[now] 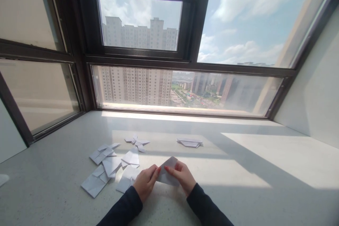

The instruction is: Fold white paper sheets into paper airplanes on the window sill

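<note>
A folded piece of white paper (168,173) is pinched between both my hands just above the pale stone sill (238,190). My left hand (145,183) grips its left edge with curled fingers. Fingers of my right hand (182,177) close on its right side, red-nailed tips on the paper. Dark sleeves cover both my forearms.
Several folded white paper pieces (106,169) lie scattered to the left of my hands. A small folded shape (137,142) and a flat folded one (189,142) rest further back. Dark-framed windows (185,64) rise behind the sill; a white wall (312,95) closes the right.
</note>
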The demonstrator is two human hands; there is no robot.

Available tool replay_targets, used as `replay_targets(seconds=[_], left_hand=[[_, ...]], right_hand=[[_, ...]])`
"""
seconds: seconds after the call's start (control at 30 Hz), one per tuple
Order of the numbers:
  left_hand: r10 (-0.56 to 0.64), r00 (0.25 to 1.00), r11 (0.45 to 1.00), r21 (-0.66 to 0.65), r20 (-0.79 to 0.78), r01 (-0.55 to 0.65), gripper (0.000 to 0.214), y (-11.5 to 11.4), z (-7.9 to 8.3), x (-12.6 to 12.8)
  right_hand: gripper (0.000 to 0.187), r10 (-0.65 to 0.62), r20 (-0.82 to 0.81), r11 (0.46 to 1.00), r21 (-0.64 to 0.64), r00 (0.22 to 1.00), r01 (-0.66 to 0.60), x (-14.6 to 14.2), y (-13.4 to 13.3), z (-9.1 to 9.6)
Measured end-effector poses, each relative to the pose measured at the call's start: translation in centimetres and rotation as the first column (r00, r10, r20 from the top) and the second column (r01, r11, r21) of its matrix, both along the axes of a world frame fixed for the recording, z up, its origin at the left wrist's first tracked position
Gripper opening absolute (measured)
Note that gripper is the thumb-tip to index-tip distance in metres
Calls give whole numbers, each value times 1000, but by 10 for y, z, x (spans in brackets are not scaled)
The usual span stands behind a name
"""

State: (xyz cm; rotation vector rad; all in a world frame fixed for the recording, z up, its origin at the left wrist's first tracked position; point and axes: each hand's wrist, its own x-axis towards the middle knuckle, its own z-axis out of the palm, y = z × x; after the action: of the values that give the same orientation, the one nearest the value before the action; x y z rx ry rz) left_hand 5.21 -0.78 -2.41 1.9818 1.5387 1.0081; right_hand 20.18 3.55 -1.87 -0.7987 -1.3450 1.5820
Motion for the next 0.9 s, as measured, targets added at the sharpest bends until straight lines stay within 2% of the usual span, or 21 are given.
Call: replay_targets(seconds=[0.1, 0.17, 0.27, 0.33, 0.4, 0.47, 0.5, 0.6, 0.67, 0.77, 0.9], left_hand=[[55, 985, 997, 58, -163, -46, 43, -1, 5, -1], [95, 975, 993, 86, -201, -79, 45, 2, 11, -6], [259, 926, 954, 223, -276, -200, 36, 9, 20, -23], [457, 813, 872, 361, -362, -329, 28, 15, 21, -40], [600, 675, 792, 435, -429, -428, 27, 19, 16, -58], [650, 591, 759, 458, -478, -464, 32, 21, 7, -72], [655, 573, 755, 459, -493, -468, 34, 22, 3, -77], [629, 591, 777, 417, -505, -471, 36, 21, -6, -82], [612, 624, 790, 356, -486, -498, 36, 20, -6, -78], [625, 651, 779, 286, -430, -558, 39, 17, 4, -68], [677, 680, 735, 323, -283, -597, 36, 12, 24, -61]], right_hand=[[37, -36, 34, 999, -3, 999, 36, 0, 1, -1], [38, -89, 30, 996, -5, 996, 90, 1, 2, -3], [41, -175, 38, 984, -3, 984, 176, 3, 4, -6], [42, -226, 77, 974, 7, 971, 227, 4, 4, -6], [44, -251, 134, 968, 7, 959, 252, 3, 3, -6], [45, -250, 167, 967, -1, 954, 254, 1, 2, -6], [45, -243, 167, 969, -5, 955, 248, -1, 1, -6], [46, -196, 104, 980, -18, 975, 199, -5, -3, -6], [47, -160, 30, 987, -16, 987, 161, -7, -6, -6], [46, -135, -67, 991, 7, 989, 135, -9, -10, -5], [42, -177, -141, 984, -9, 974, 178, -4, -12, 1]])
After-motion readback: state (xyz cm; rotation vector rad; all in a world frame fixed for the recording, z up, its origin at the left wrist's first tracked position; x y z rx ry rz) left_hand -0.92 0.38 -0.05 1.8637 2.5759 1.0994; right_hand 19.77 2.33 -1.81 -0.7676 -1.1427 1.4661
